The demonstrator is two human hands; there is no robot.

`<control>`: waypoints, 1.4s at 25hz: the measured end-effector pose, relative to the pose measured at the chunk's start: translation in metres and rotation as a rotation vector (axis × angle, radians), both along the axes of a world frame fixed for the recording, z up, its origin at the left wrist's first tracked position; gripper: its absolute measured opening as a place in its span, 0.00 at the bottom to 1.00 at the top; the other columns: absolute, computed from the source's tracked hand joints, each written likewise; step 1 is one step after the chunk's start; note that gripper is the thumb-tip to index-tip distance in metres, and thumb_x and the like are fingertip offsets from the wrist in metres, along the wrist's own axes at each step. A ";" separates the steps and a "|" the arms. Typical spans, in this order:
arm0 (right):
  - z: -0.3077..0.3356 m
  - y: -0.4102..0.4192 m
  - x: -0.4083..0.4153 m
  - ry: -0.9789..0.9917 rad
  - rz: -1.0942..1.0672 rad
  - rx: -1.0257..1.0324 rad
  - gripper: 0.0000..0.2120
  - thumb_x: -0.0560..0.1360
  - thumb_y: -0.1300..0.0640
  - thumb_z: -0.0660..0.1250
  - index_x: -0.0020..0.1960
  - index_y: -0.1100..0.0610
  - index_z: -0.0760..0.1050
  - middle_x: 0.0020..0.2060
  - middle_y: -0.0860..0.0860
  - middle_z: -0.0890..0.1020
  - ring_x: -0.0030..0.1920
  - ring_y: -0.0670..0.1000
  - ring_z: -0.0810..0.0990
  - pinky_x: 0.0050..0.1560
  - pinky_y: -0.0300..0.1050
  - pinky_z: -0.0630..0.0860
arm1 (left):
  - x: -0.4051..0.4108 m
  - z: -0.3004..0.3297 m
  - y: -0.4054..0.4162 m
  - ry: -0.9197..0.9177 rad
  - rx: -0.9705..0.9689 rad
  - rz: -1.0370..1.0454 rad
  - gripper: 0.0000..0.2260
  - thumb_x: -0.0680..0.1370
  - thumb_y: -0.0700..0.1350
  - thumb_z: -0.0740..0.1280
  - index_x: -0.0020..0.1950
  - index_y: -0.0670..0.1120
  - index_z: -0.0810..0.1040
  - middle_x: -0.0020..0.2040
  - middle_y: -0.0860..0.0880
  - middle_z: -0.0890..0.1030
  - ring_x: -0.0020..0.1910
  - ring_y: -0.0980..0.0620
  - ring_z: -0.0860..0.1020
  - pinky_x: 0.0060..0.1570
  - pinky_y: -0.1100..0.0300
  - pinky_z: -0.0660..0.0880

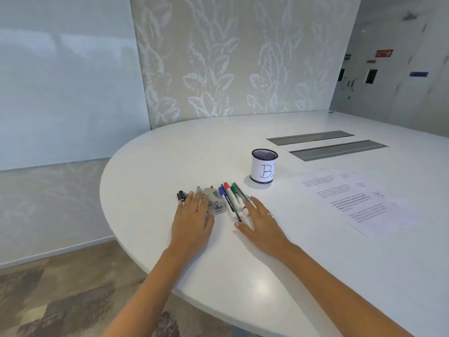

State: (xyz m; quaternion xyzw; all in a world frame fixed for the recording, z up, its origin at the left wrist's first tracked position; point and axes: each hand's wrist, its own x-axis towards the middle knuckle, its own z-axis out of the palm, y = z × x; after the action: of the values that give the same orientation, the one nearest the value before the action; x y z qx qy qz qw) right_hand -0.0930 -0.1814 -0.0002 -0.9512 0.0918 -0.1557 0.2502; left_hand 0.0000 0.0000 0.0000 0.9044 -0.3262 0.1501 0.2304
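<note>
Several markers (230, 200) with blue, red and green caps lie side by side on the white table (243, 276). A grey metal part (213, 199) sits just left of them, and a dark pen (181, 195) lies further left. My left hand (192, 222) lies flat with straight fingers on the pen and the edge of the metal part. My right hand (260, 222) lies flat beside the markers, its fingers touching their right side. A black mesh cup (263, 166) with a white label marked "B" stands behind the markers.
A printed sheet of paper (354, 200) lies to the right. Two grey cable slots (325, 143) are set into the table at the back. The rounded table edge runs close on the left, with floor below. A patterned wall stands behind.
</note>
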 end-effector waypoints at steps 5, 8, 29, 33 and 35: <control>-0.002 -0.002 0.037 0.152 -0.029 -0.237 0.34 0.80 0.41 0.54 0.79 0.53 0.46 0.79 0.52 0.46 0.78 0.55 0.45 0.76 0.55 0.48 | 0.020 -0.005 -0.010 -0.104 0.094 -0.004 0.24 0.82 0.51 0.50 0.78 0.46 0.55 0.79 0.48 0.56 0.78 0.47 0.50 0.75 0.49 0.42; -0.003 -0.005 0.043 0.179 0.035 -0.267 0.28 0.82 0.47 0.49 0.79 0.52 0.47 0.79 0.53 0.49 0.78 0.52 0.49 0.76 0.51 0.49 | 0.028 -0.006 -0.012 -0.155 0.168 -0.035 0.24 0.82 0.51 0.49 0.77 0.46 0.56 0.79 0.49 0.57 0.78 0.48 0.51 0.74 0.49 0.39; 0.000 -0.039 -0.054 -0.062 -0.078 -0.300 0.18 0.69 0.55 0.71 0.59 0.50 0.81 0.65 0.51 0.78 0.44 0.52 0.86 0.36 0.42 0.81 | 0.081 0.013 -0.106 -0.043 0.166 -0.154 0.19 0.79 0.34 0.57 0.67 0.47 0.73 0.74 0.50 0.68 0.72 0.51 0.67 0.69 0.57 0.62; 0.002 -0.038 -0.067 -0.034 0.055 -0.312 0.19 0.64 0.56 0.76 0.55 0.51 0.83 0.59 0.52 0.83 0.45 0.50 0.86 0.31 0.38 0.81 | 0.081 0.014 -0.108 0.028 0.084 -0.166 0.18 0.81 0.42 0.57 0.72 0.46 0.69 0.75 0.49 0.66 0.74 0.51 0.65 0.72 0.55 0.57; 0.001 -0.036 -0.069 -0.048 0.084 -0.304 0.20 0.63 0.56 0.76 0.55 0.51 0.83 0.59 0.52 0.83 0.46 0.50 0.86 0.32 0.38 0.81 | 0.088 0.017 -0.094 0.081 0.104 -0.127 0.20 0.83 0.46 0.53 0.75 0.45 0.62 0.77 0.47 0.62 0.76 0.49 0.60 0.74 0.51 0.53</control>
State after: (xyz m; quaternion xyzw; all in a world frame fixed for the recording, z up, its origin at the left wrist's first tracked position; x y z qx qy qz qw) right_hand -0.1622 -0.2175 0.0006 -0.9771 0.0214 -0.1799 0.1119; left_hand 0.0884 -0.0940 0.0167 0.8980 -0.3806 0.0815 0.2050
